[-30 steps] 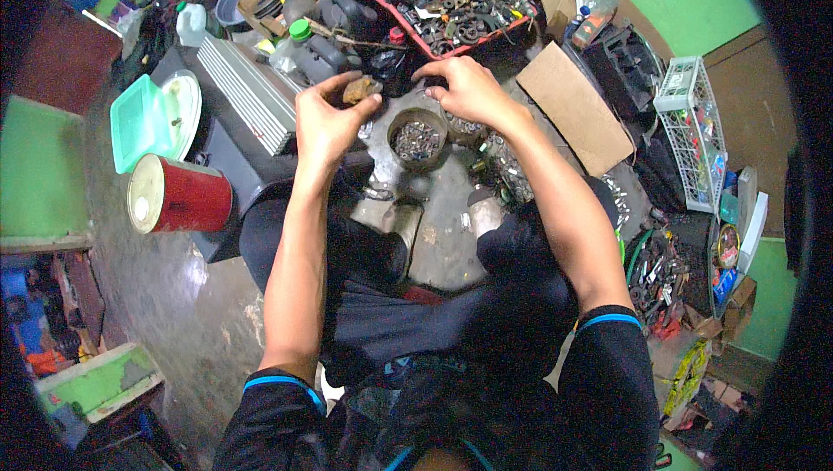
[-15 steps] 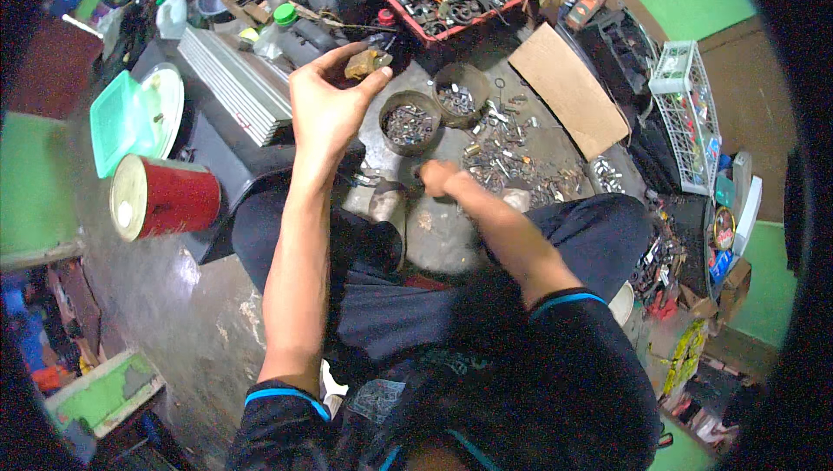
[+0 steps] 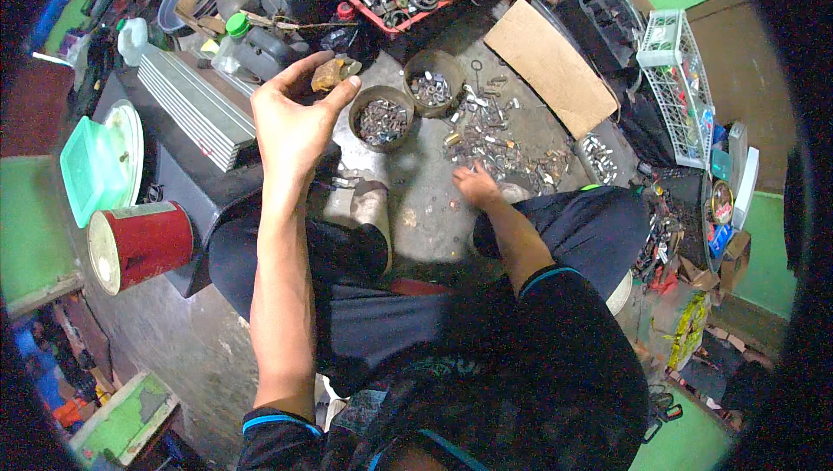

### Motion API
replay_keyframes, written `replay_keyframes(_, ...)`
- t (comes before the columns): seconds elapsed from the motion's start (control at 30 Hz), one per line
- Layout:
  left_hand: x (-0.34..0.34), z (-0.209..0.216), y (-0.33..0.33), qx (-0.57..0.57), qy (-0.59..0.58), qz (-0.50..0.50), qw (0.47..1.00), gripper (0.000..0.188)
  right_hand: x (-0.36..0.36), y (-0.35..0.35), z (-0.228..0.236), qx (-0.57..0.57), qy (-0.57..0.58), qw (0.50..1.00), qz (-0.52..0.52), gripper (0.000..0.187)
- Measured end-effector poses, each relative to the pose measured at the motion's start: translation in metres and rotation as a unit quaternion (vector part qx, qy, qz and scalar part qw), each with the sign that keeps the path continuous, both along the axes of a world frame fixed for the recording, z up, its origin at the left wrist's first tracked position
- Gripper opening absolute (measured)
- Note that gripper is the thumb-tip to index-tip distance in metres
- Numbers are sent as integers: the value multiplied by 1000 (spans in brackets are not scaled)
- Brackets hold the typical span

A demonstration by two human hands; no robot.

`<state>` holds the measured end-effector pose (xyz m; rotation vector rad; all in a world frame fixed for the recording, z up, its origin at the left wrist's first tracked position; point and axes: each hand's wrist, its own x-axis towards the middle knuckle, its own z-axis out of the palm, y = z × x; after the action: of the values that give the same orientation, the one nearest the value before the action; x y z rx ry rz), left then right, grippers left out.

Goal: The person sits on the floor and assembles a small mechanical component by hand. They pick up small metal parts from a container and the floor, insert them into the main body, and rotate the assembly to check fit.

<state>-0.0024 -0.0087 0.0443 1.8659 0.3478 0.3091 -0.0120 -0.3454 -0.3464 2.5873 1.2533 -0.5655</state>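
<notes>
Left hand point(image 3: 291, 115): thumb and fingers were clamped on a brown lump point(image 3: 326, 77), held up to the left of the two tins. Right hand point(image 3: 477, 186): fingers drawn together at the near edge of a heap of small metal pieces point(image 3: 508, 148) on the floor; could not tell whether anything was pinched between them.

Containers: the near round tin point(image 3: 380, 94) was part filled with small grey metal bits, inner wall showing above them. The far round tin point(image 3: 434, 58), just beside it and slightly right, contained shinier, silvery pieces, also below the rim. A red tray point(image 3: 357, 8) beyond both was heaped with mixed dark metal parts, plus a few pale scraps. At right, a white lattice basket point(image 3: 677, 80) had coloured items inside, too small to identify.

Left side: a turquoise tub point(image 3: 87, 177) rested against a white round dish point(image 3: 132, 137); a red can point(image 3: 152, 245) stood near them, contents hidden. A dark jug point(image 3: 265, 56) with a green cap was near the lump; fill could not be told.
</notes>
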Motion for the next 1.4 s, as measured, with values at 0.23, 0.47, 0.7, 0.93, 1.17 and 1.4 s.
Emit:
replay_keyframes(0.23, 15, -21, -16, -14, 34, -81, 996, 39, 8, -42, 51, -59, 59, 994, -74, 18)
replay_keyframes(0.47, 70, -92, -91, 44, 67, -224, 971, 34, 53, -93, 132, 62, -8, 894, -443, 25)
replay_keyframes(0.7, 105, -258, -175, 295, 50, -397, 868, 50, 95, -96, 326, 247, -19, 937, -247, 38)
replay_keyframes(0.93, 35, -370, -216, 194, 61, -307, 930, 39, 61, -92, 393, 402, -123, 894, -157, 33)
replay_keyframes(1.17, 28, -372, -232, 229, 7, -310, 923, 38, 75, -100, 384, 370, -71, 908, -181, 31)
replay_keyframes(1.4, 11, -384, -247, 219, -13, -325, 920, 30, 79, -90, 397, 379, -44, 911, -157, 32)
